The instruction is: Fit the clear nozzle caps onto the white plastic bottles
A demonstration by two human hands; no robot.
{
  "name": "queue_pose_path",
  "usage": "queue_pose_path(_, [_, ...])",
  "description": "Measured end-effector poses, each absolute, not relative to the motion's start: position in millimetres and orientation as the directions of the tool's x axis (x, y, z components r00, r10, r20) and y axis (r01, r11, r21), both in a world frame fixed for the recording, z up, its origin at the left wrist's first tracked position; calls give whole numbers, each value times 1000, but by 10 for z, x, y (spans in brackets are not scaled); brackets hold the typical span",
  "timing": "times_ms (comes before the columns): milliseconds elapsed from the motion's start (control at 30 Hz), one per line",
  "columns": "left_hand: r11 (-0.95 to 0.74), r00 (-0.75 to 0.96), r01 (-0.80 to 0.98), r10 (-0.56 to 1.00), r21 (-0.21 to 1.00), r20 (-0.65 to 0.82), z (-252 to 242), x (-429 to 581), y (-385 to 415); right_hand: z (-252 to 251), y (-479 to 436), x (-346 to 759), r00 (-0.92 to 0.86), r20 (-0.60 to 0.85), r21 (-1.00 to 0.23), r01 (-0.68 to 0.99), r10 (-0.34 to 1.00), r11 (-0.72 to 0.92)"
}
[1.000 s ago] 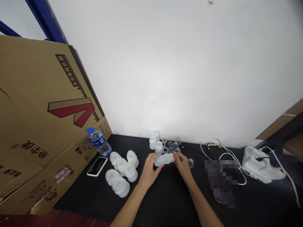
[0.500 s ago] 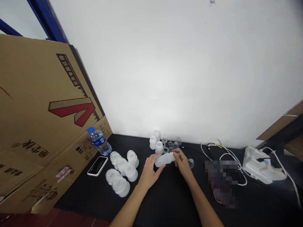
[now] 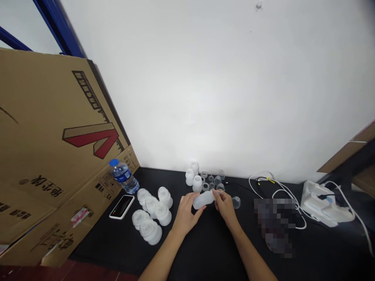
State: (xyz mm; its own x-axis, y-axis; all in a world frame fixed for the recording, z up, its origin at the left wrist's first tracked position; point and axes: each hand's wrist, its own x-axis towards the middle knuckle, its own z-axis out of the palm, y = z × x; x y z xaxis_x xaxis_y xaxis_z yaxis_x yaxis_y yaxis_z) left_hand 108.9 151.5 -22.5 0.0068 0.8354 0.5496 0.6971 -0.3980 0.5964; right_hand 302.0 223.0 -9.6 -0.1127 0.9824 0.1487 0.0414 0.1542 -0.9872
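A frosted white baby bottle (image 3: 202, 200) lies tilted on its side between my hands, its neck end to the right. My left hand (image 3: 186, 212) is wrapped round the body of it. At the neck end, the fingers of my right hand (image 3: 224, 203) are closed on the collar, which they mostly hide. Behind my hands stand three open white bottles (image 3: 197, 183), beside several loose rings (image 3: 206, 187) and clear caps (image 3: 217, 180). One clear cap (image 3: 236, 202) rests just right of my right hand. Several capped baby bottles (image 3: 150, 230) stand to the left.
A phone (image 3: 122, 207) and a water bottle (image 3: 124, 176) are at the left, against a large cardboard box (image 3: 58, 156). White cables (image 3: 281, 191), a blurred dark item (image 3: 274, 226) and a white power strip (image 3: 325, 205) occupy the right. A white wall bounds the back.
The bottle has turned slightly in my hands, and my right fingers have shifted a little at its neck end. The whole view has moved slightly.
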Motion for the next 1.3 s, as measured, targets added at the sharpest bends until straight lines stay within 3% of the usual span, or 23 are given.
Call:
queue_pose_path(167, [-369,9,671,872,643,490,-170,1114,1492,-90,2258,3048,-161,181,-983,-42,970,176])
queue_pose_path(333, [-384,73,644,892,661,447,-114,1099,1473,-46,2230,3082,-218,241,-970,-11,946,245])
queue_pose_path(533, [-411,148,697,884,587,443,-20,1078,1467,-39,2186,3046,-227,197,-977,39,954,212])
queue_pose_path(700, [-377,67,704,879,601,473,-58,1104,1483,-82,2222,3030,-204,185,-977,67,961,202])
queue_pose_path(867, [-290,-39,697,897,655,439,-108,1108,1487,-76,2330,3162,-95,36,-999,10,995,37])
queue_pose_path(1067, [-286,-32,694,905,661,424,-118,1098,1494,-157,2336,3252,42,131,-923,370,990,107])
queue_pose_path(1200, [-302,-14,691,903,657,430,-128,1100,1508,-175,2277,3239,33,334,-707,669,942,228])
queue_pose_path(1300, [-309,-20,689,896,655,444,-125,1102,1510,-139,2246,3242,24,366,-594,775,930,213])
